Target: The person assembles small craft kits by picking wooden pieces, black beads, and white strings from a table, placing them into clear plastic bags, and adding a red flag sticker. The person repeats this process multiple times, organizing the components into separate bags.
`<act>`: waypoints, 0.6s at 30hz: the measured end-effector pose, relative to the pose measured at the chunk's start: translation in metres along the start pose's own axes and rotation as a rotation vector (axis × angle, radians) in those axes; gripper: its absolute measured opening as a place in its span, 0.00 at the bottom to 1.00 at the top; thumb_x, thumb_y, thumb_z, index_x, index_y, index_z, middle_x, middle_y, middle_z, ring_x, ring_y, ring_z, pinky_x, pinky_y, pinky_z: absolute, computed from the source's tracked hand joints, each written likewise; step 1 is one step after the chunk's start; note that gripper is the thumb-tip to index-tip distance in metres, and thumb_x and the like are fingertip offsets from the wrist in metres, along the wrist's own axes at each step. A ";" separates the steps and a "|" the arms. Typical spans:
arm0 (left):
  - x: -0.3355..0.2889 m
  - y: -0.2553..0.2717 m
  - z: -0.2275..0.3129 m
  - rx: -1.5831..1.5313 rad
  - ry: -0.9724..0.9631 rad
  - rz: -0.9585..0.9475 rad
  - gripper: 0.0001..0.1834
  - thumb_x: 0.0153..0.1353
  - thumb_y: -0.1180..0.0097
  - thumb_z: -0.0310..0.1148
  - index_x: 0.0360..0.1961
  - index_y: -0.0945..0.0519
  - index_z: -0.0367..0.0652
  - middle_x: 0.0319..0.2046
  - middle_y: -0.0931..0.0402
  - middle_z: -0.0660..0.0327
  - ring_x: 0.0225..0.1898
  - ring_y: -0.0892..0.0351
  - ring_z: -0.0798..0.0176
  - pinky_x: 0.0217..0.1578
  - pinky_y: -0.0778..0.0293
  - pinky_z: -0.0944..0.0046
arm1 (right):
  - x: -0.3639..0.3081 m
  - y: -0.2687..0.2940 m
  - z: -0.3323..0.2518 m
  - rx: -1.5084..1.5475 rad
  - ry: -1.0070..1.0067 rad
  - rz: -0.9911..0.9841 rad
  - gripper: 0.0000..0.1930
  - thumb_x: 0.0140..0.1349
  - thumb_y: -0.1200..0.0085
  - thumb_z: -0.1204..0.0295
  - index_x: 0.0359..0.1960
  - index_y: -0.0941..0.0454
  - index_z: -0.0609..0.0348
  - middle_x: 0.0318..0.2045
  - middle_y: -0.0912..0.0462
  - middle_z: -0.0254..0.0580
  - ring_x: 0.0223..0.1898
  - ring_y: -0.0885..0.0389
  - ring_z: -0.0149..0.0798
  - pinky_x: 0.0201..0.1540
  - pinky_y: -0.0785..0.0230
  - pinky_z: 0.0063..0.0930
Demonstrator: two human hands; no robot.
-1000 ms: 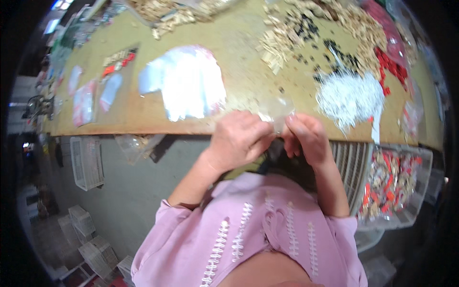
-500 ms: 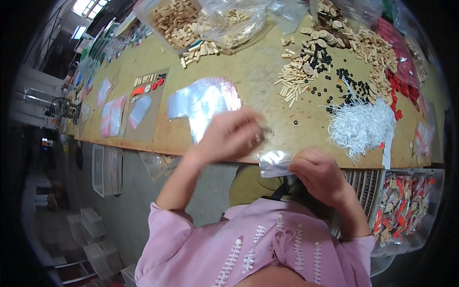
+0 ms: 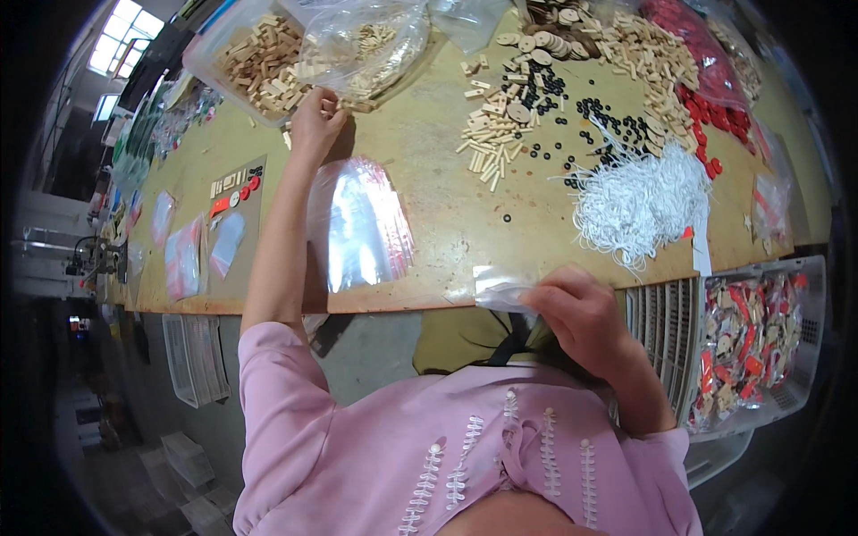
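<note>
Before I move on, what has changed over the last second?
The left hand has left the small clear bag and reached forward and left to the wooden blocks; whether it grips one is unclear. The right hand still holds the bag. The white string pile and right-hand crate stayed put.

A workshop — worktable [image 3: 438,201] with heaped wooden pieces [image 3: 266,61], crate [image 3: 811,348] of filled bags [image 3: 746,339].

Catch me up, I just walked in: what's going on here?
The person's right hand holds a small clear bag at the table's near edge. The left hand is at the wooden blocks beside the plastic bin; whether it grips one is unclear. A stack of clear bags lies just right of the left forearm.
</note>
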State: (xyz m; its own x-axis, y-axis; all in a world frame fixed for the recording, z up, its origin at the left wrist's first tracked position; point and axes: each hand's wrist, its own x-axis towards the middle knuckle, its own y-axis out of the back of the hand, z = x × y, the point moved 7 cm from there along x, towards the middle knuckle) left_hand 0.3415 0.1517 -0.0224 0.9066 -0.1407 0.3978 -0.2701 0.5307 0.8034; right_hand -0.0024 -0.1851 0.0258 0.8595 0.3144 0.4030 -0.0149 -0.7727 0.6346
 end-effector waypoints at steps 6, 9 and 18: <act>-0.031 0.018 0.034 -0.776 0.166 -0.105 0.12 0.65 0.33 0.25 0.48 0.19 0.40 0.42 0.17 0.63 0.41 0.16 0.70 0.41 0.20 0.69 | 0.021 0.004 0.001 0.083 0.054 0.021 0.09 0.58 0.42 0.84 0.39 0.19 0.59 0.37 0.18 0.45 0.39 0.18 0.50 0.41 0.25 0.38; -0.067 0.036 0.131 -1.025 -0.050 -0.246 0.13 0.66 0.34 0.25 0.50 0.20 0.38 0.45 0.18 0.62 0.43 0.16 0.70 0.44 0.20 0.70 | 0.032 0.006 -0.005 0.066 0.072 0.009 0.10 0.59 0.43 0.85 0.41 0.18 0.61 0.41 0.17 0.49 0.43 0.17 0.51 0.45 0.24 0.39; -0.121 0.027 0.198 -1.149 -0.044 -0.372 0.10 0.67 0.37 0.23 0.48 0.20 0.37 0.48 0.16 0.56 0.48 0.18 0.66 0.52 0.23 0.66 | 0.059 -0.014 0.033 0.178 0.061 -0.028 0.05 0.64 0.43 0.79 0.40 0.22 0.65 0.42 0.21 0.49 0.44 0.19 0.53 0.46 0.25 0.40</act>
State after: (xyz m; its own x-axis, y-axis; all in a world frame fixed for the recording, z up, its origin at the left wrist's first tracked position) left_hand 0.1605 0.0179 0.0393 0.8498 -0.4591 0.2589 0.4709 0.8820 0.0181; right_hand 0.0657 -0.1735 0.0186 0.8257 0.3659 0.4293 0.1038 -0.8466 0.5219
